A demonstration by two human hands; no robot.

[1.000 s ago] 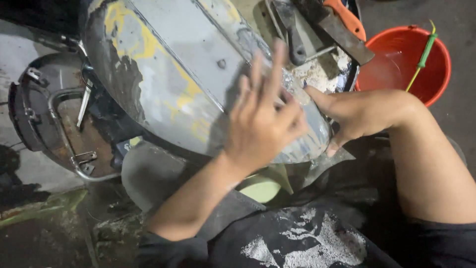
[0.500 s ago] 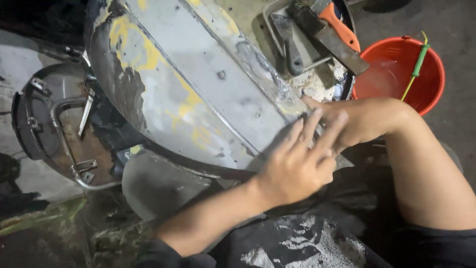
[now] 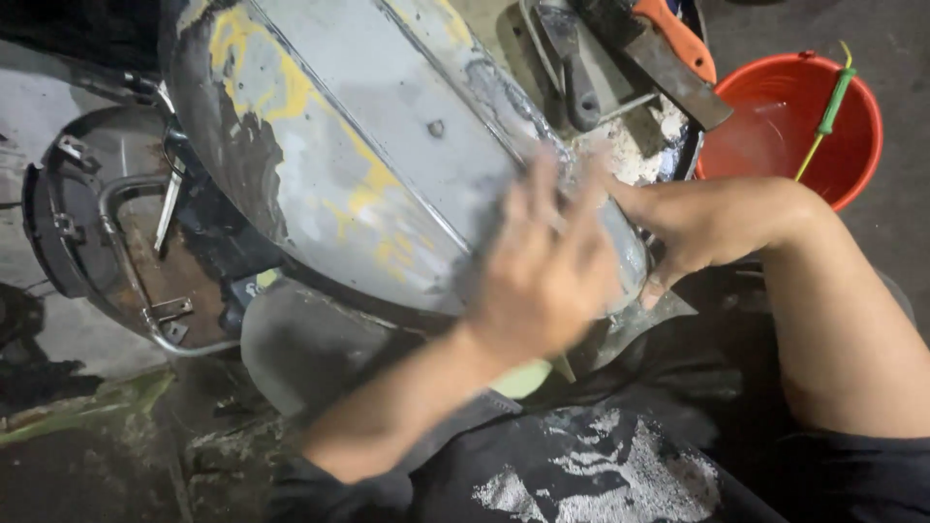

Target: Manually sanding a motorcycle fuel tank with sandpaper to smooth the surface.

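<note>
Red bucket (image 3: 775, 126), green-handled brush (image 3: 831, 107) inside

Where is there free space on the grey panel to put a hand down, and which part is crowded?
The grey panel is bare along its upper middle, between the yellow patches and the tools. Its lower right end is crowded: left hand and right hand meet there.

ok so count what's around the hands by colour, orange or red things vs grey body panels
Orange or red: 2, the red bucket and the orange-handled tool
Grey and yellow sanded panel: 1
Hands on the panel: 2, left hand, right hand
Total: 5
</note>
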